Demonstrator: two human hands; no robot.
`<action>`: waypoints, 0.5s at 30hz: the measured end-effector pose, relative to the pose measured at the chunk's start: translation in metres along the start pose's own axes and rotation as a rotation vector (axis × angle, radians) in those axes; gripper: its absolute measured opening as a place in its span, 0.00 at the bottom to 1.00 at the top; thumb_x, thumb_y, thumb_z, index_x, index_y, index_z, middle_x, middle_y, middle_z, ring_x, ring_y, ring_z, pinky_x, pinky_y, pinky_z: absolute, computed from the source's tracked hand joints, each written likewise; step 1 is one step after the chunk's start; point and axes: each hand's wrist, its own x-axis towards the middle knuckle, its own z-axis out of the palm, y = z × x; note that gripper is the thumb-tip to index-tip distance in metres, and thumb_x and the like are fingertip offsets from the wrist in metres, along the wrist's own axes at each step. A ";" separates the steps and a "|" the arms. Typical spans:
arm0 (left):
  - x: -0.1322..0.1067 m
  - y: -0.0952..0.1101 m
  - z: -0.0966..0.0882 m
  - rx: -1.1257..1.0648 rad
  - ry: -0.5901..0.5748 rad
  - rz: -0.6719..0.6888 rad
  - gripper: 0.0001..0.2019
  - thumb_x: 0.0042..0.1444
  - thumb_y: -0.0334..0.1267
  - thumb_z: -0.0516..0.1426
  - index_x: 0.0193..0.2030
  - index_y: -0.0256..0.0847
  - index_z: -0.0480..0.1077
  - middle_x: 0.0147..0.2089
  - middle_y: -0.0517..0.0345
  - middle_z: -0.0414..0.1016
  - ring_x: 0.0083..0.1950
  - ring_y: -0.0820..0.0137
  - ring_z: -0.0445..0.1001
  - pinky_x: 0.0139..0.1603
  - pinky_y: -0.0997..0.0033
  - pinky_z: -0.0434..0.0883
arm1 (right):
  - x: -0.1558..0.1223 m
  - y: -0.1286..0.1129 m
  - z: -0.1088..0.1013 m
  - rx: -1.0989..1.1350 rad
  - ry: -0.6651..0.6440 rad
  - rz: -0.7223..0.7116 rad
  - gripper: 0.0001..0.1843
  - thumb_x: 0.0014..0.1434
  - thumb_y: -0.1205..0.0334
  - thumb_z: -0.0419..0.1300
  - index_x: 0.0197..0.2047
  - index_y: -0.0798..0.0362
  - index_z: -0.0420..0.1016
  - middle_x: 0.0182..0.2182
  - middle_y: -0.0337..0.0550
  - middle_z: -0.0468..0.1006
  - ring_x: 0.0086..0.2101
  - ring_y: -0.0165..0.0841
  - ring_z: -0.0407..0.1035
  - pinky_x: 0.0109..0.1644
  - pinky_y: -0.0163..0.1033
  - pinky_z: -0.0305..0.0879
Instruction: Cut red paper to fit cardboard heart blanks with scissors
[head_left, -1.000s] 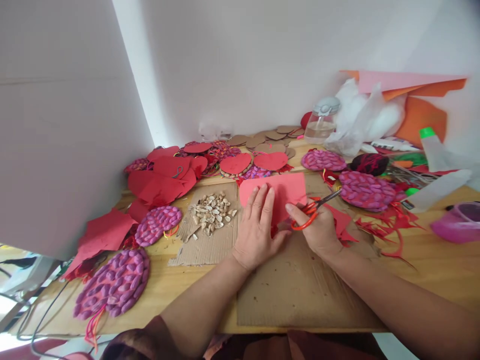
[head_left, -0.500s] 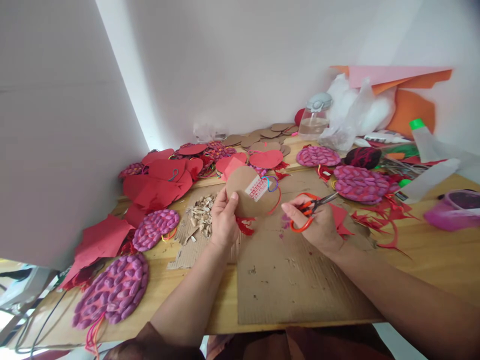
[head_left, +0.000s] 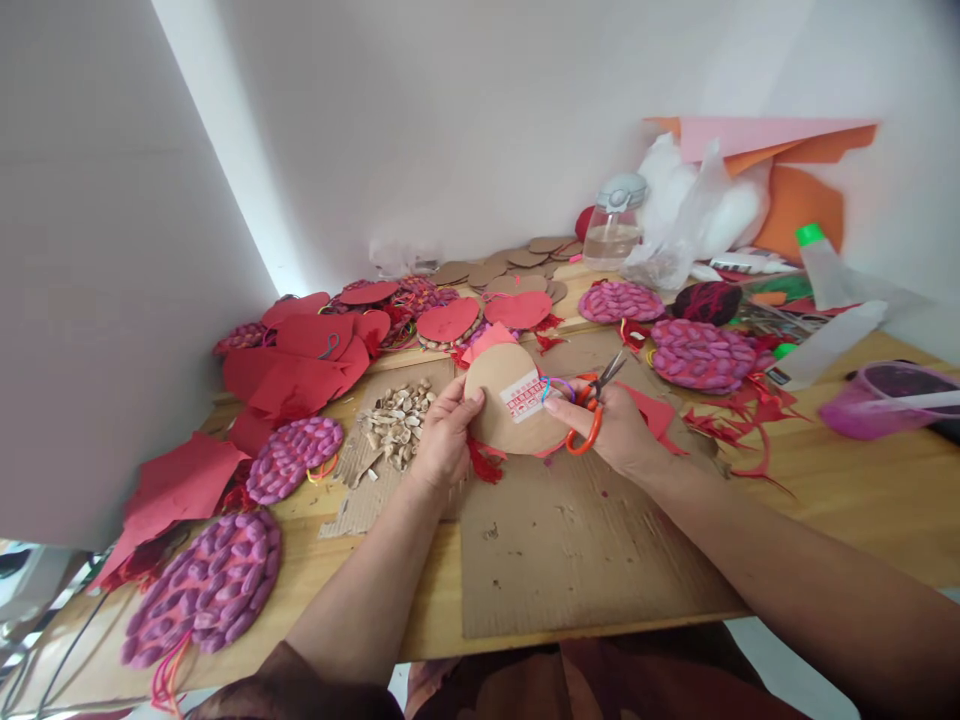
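Note:
My left hand [head_left: 444,437] grips the left edge of a round cardboard disc [head_left: 504,412], held tilted above the table. The disc has a small red-and-white label and coloured loops of cord near its right side, and red paper shows behind its rim. My right hand [head_left: 611,425] is closed around orange-handled scissors [head_left: 590,405], blades pointing up and right, and its fingertips touch the disc's right edge by the label. A flat brown cardboard sheet [head_left: 585,540] lies under both hands.
Purple-and-pink woven discs [head_left: 206,590] lie left, with more [head_left: 701,353] at the right. Red paper pieces [head_left: 300,375], red hearts [head_left: 448,320], a heap of pale shells [head_left: 396,422], cardboard circles [head_left: 517,268], a clear bottle [head_left: 609,232], a green-capped bottle [head_left: 821,270] and a pink tub [head_left: 885,398] crowd the wooden table.
My left hand lifted off the flat red paper and raised the cardboard disc. My right hand with the scissors moved left until it touched the disc's right edge.

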 end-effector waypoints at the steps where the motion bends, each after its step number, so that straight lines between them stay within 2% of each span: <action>1: 0.000 0.001 -0.001 -0.019 0.001 -0.015 0.19 0.48 0.44 0.69 0.47 0.43 0.78 0.46 0.55 0.83 0.43 0.68 0.80 0.47 0.71 0.74 | 0.000 0.001 0.001 0.019 0.016 -0.002 0.18 0.40 0.53 0.77 0.23 0.52 0.74 0.22 0.34 0.72 0.24 0.27 0.65 0.28 0.35 0.66; 3: 0.000 0.004 -0.003 -0.066 -0.024 -0.075 0.21 0.50 0.53 0.67 0.47 0.44 0.78 0.44 0.55 0.82 0.40 0.67 0.80 0.43 0.69 0.75 | 0.002 0.001 0.000 0.061 0.067 -0.015 0.19 0.41 0.52 0.76 0.24 0.51 0.72 0.22 0.33 0.71 0.24 0.27 0.65 0.27 0.34 0.64; 5: -0.002 0.005 -0.003 -0.104 -0.104 -0.125 0.29 0.50 0.64 0.62 0.49 0.44 0.78 0.42 0.53 0.82 0.37 0.66 0.79 0.40 0.66 0.76 | 0.005 0.000 -0.001 0.100 0.116 -0.031 0.19 0.43 0.49 0.75 0.26 0.50 0.71 0.21 0.33 0.71 0.23 0.27 0.65 0.23 0.33 0.61; 7: -0.007 0.003 -0.001 -0.121 -0.203 -0.132 0.33 0.47 0.68 0.62 0.51 0.44 0.78 0.44 0.50 0.82 0.41 0.63 0.80 0.44 0.63 0.76 | 0.007 -0.001 -0.002 0.124 0.149 -0.042 0.19 0.46 0.46 0.72 0.28 0.50 0.71 0.22 0.34 0.72 0.22 0.28 0.66 0.21 0.33 0.59; 11: -0.024 -0.013 0.015 -0.131 -0.288 -0.134 0.27 0.45 0.52 0.71 0.53 0.49 0.76 0.57 0.51 0.78 0.60 0.55 0.74 0.59 0.53 0.71 | 0.006 0.000 0.002 0.138 0.159 -0.043 0.19 0.51 0.43 0.69 0.31 0.49 0.73 0.23 0.36 0.74 0.22 0.29 0.67 0.20 0.34 0.58; 13: -0.032 -0.020 0.024 -0.137 -0.264 -0.139 0.29 0.46 0.47 0.70 0.56 0.50 0.74 0.59 0.51 0.77 0.64 0.53 0.71 0.61 0.51 0.70 | 0.002 0.002 0.006 0.134 0.137 -0.039 0.19 0.50 0.42 0.69 0.31 0.49 0.73 0.24 0.36 0.74 0.23 0.30 0.68 0.22 0.35 0.60; 15: -0.035 -0.024 0.031 -0.162 -0.191 -0.133 0.30 0.48 0.45 0.70 0.59 0.48 0.72 0.60 0.50 0.76 0.66 0.53 0.68 0.62 0.51 0.69 | -0.002 0.005 0.010 0.119 0.102 -0.039 0.19 0.49 0.43 0.70 0.29 0.49 0.73 0.26 0.36 0.75 0.26 0.31 0.69 0.26 0.36 0.63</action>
